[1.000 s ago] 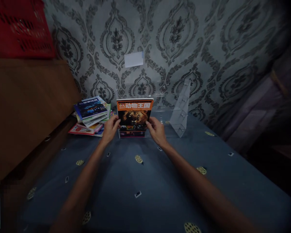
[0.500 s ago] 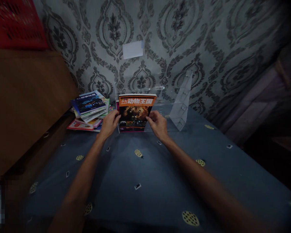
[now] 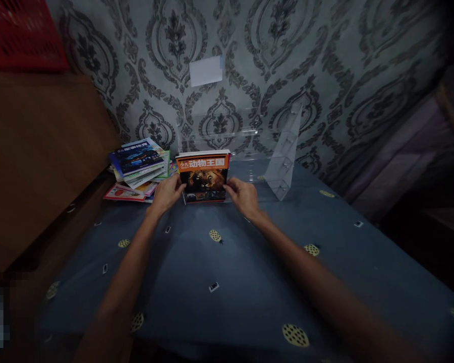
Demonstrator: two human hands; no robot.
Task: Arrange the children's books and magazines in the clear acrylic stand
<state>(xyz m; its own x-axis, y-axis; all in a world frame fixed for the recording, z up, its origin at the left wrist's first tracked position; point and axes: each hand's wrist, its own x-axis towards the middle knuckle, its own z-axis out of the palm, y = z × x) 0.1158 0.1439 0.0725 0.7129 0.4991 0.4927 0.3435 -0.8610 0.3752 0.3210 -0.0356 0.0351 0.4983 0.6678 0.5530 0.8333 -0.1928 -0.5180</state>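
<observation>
A book with an orange-topped cover and a lion's face [image 3: 204, 179] stands nearly upright at the left end of a clear acrylic rack [image 3: 282, 169]. My left hand [image 3: 167, 193] grips its left edge, thumb on the cover. At the right edge, my right hand [image 3: 244, 195] pinches the same book between thumb and fingers. The book's lower edge sits at the front of the rack; whether it rests fully in the lowest tier I cannot tell. The fingers behind the cover are hidden.
A loose pile of books [image 3: 139, 164] lies left of the rack. A blue cloth with pineapple prints [image 3: 189, 262] covers the table. Patterned wallpaper with a white card [image 3: 206, 71] is behind. A brown box-like piece [image 3: 41, 151] bearing a red crate [image 3: 22, 38] stands at left.
The lion book has moved left and slightly down, now closer to the rack's left end. Both hands have kept hold of its edges. The camera view has shifted a little.
</observation>
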